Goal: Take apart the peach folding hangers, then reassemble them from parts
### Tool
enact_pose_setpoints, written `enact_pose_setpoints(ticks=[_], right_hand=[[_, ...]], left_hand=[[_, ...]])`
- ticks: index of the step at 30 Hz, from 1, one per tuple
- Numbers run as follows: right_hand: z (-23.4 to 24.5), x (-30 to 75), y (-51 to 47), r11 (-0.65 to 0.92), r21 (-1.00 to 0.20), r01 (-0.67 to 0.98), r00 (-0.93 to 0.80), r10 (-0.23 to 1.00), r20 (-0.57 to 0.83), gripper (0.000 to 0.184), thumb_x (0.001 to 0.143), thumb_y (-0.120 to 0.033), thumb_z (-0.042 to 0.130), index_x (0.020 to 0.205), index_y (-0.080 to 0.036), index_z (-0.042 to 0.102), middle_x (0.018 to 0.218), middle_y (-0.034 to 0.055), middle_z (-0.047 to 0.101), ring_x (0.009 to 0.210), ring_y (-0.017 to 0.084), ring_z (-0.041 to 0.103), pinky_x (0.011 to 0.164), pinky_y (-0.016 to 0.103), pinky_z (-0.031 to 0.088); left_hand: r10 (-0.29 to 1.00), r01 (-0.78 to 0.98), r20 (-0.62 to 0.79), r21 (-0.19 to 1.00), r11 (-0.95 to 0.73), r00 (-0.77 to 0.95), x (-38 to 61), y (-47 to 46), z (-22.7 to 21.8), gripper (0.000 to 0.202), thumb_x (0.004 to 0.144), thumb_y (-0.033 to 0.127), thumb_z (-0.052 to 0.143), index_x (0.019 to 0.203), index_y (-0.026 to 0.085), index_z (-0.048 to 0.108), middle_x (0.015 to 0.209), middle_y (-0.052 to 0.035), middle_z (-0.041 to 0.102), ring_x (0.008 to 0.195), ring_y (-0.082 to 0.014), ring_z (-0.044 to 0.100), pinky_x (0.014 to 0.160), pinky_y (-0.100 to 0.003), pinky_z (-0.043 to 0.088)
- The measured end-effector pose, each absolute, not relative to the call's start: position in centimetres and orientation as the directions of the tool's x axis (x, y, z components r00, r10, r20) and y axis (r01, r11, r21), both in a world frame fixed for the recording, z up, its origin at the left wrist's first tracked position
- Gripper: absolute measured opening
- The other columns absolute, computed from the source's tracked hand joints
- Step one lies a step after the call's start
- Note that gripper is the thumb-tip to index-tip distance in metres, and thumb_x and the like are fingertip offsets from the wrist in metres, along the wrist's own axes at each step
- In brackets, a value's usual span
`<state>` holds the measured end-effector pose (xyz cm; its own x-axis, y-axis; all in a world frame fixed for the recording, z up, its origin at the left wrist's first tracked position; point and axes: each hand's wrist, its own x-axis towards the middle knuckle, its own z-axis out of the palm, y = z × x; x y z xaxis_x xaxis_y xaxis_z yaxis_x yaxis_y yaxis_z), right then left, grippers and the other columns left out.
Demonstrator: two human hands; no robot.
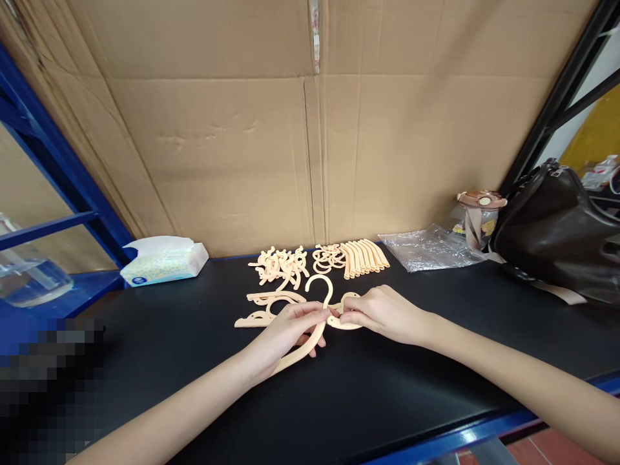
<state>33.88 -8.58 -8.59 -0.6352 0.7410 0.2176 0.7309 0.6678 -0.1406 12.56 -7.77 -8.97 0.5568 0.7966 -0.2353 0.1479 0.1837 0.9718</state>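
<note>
At mid-table [436, 381], L hand [285, 332] & R hand [380, 313] each pinch shut on the peach hanger [330, 294], hook up, near spare parts [278, 265]; prob. light, stiff, thin plastic that could snap, so best gripped at the neck, not the tips.

the counter [387, 387] is a flat black top with a blue front edge. a tissue pack [165, 259] lies at the back left corner. at the middle of the back edge lie a pile of peach hook parts [279, 265] and, just beside it, a row of peach arm pieces [363, 257]. flat peach pieces [264, 309] lie nearer the centre. towards the back right corner: a clear plastic bag [426, 248], a lidded cup [479, 219], a dark handbag [557, 239].
</note>
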Motion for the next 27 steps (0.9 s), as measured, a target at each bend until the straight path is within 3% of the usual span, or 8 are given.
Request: enact_pose_setpoints(ticks=[3,8,18,27], right_hand=[[-8.3,33.87,-8.79,0.676,-0.182,0.714,-0.643,0.736,0.211,0.049,0.093,-0.056,0.034,0.085,-0.019,0.066,0.074,0.0008,0.063,0.052,0.01,0.051,0.051,0.024,0.026],[-8.38,34.07,-8.81,0.722,-0.194,0.665,-0.67,0.691,0.271,0.047,0.093,-0.053,0.037,0.079,-0.022,0.07,0.065,-0.0012,0.061,0.049,0.008,0.047,0.05,0.023,0.024],[-8.48,34.21,-8.73,0.752,-0.16,0.64,-0.679,0.65,0.339,0.055,0.09,-0.057,0.041,0.058,-0.016,0.06,0.055,-0.0013,0.056,0.044,0.006,0.038,0.047,0.022,0.02],[-8.68,34.24,-8.7,0.746,-0.112,0.657,-0.672,0.646,0.362,0.055,0.089,-0.057,0.043,0.057,-0.016,0.061,0.053,-0.0011,0.057,0.043,0.006,0.038,0.047,0.023,0.018]], left_hand=[[0.793,0.146,-0.259,0.966,0.214,0.552,12.59,-7.72,-8.99,0.026,0.084,0.038,0.059,0.094,0.016,0.068,0.083,-0.0025,0.061,0.061,-0.0096,0.058,0.05,-0.018,0.045],[0.789,0.151,-0.286,0.958,0.243,0.544,12.64,-7.67,-8.83,0.027,0.084,0.038,0.06,0.097,0.018,0.07,0.086,-0.0023,0.062,0.052,-0.007,0.056,0.04,-0.014,0.04],[0.793,0.16,-0.297,0.955,0.25,0.532,12.65,-7.72,-8.67,0.029,0.082,0.039,0.061,0.1,0.018,0.07,0.083,-0.0014,0.06,0.051,-0.0064,0.056,0.04,-0.014,0.041],[0.79,0.155,-0.3,0.954,0.258,0.534,12.56,-7.46,-9.05,0.029,0.08,0.04,0.064,0.1,0.019,0.07,0.079,0.0002,0.059,0.05,-0.0063,0.056,0.039,-0.014,0.041]])
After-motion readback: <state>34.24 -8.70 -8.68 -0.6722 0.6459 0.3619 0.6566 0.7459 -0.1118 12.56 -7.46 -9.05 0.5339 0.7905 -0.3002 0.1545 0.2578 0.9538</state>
